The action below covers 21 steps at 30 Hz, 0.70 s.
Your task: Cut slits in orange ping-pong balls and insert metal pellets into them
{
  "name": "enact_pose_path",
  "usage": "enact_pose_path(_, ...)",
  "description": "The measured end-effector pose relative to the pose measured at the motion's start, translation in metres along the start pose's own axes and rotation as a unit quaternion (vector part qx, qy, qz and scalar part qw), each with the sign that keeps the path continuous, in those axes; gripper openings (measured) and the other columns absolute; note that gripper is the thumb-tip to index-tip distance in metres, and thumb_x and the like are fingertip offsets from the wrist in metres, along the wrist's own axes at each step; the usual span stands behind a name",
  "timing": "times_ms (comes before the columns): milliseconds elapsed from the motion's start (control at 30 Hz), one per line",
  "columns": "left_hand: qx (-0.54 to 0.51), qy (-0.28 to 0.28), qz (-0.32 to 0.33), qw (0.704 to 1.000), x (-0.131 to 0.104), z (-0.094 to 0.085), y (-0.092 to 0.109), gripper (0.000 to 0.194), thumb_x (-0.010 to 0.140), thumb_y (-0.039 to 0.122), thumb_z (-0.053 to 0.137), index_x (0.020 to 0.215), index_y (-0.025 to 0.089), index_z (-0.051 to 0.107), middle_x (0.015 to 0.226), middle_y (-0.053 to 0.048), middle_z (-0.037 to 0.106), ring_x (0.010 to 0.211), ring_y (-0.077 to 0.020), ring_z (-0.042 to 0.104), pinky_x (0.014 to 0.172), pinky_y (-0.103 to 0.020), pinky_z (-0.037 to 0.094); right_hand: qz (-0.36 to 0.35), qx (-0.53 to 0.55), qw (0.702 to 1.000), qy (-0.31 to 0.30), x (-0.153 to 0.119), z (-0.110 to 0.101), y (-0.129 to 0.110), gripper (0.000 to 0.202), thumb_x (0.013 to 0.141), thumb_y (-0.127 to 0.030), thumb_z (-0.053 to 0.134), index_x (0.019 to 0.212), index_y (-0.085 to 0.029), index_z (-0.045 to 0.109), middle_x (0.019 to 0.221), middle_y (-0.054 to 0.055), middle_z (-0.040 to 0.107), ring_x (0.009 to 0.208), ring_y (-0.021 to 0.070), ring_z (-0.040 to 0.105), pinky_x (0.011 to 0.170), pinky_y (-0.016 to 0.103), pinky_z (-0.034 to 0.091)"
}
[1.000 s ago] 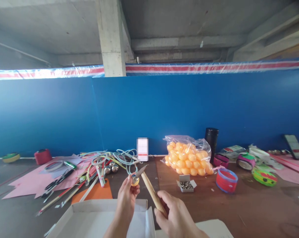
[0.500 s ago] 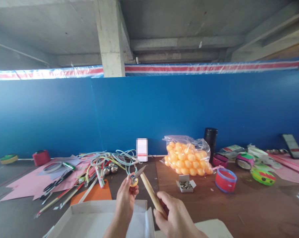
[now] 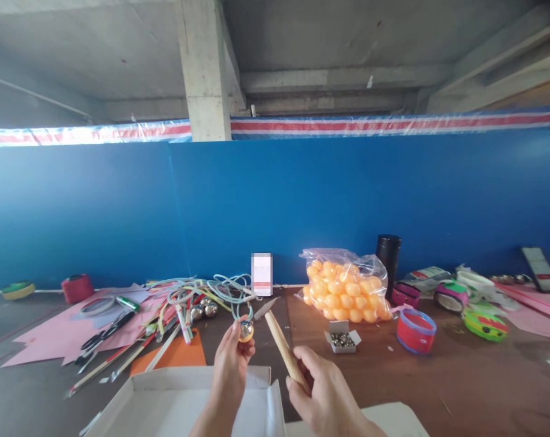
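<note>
My left hand (image 3: pixel 230 362) is closed, fingertips pinching a shiny silver ball (image 3: pixel 246 331) with an orange-yellow lower edge. My right hand (image 3: pixel 319 388) is wrapped round the wooden handle (image 3: pixel 284 349) of a hammer, low on the grip. The pointed metal head (image 3: pixel 264 309) of the hammer stands just up and to the right of the silver ball, apart from it. Beneath my left forearm lies an open white cardboard box (image 3: pixel 166 397). To the right of the hammer, a small open box (image 3: pixel 344 341) is filled with little metal pieces.
A clear bag of orange balls (image 3: pixel 343 291) and a black cylinder (image 3: pixel 388 264) stand at the back. Tubes (image 3: pixel 229 288), silver balls (image 3: pixel 210 309), scissors (image 3: pixel 99 337) and pink paper (image 3: pixel 38 337) clutter the left. A red-and-blue tape roll (image 3: pixel 416 332) and a phone (image 3: pixel 539 270) are on the right.
My right hand has shifted the hammer slightly to the right, and its head has drawn away from the silver ball. My left hand with the ball has barely moved.
</note>
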<state>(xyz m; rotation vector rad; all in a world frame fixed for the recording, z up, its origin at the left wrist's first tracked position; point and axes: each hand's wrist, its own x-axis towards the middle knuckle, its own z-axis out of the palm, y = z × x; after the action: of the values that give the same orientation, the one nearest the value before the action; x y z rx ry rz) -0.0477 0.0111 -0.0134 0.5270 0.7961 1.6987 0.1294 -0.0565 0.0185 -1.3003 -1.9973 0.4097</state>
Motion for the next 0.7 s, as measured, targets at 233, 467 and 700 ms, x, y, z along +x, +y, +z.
enact_pose_path(233,-0.001,-0.001,0.005,1.0,0.0002,0.0003,0.0009,0.042,0.064,0.04,0.069,0.097,0.014,0.064,0.063,-0.001,0.058,0.051,-0.0068,0.05,0.047,-0.019,0.038,-0.006,0.015,1.0,-0.006,-0.0006,0.0007,-0.0006,0.01,0.073,-0.02,0.048,0.083,-0.02,0.049,0.063,-0.004,0.051,0.057,0.0124,0.047,0.054,0.02,0.034)
enact_pose_path(467,-0.004,-0.003,0.008,1.0,0.0009,-0.0018,-0.0001,0.041,0.066,0.039,0.068,0.098,0.013,0.063,0.062,0.0,0.056,0.051,-0.0068,0.05,0.047,-0.019,0.037,-0.007,0.015,1.0,-0.013,-0.0006,0.0012,-0.0012,0.01,0.073,-0.019,0.047,0.084,-0.02,0.049,0.063,-0.004,0.051,0.056,0.0124,0.048,0.053,0.02,0.035)
enact_pose_path(700,-0.009,-0.002,0.009,1.0,-0.0005,0.001,0.0015,0.043,0.064,0.038,0.069,0.098,0.012,0.063,0.062,0.0,0.056,0.05,-0.0072,0.049,0.046,-0.02,0.037,-0.005,0.017,1.0,-0.022,-0.0009,0.0021,-0.0006,0.011,0.072,-0.018,0.047,0.083,-0.02,0.05,0.062,-0.003,0.051,0.056,0.0121,0.048,0.053,0.019,0.034)
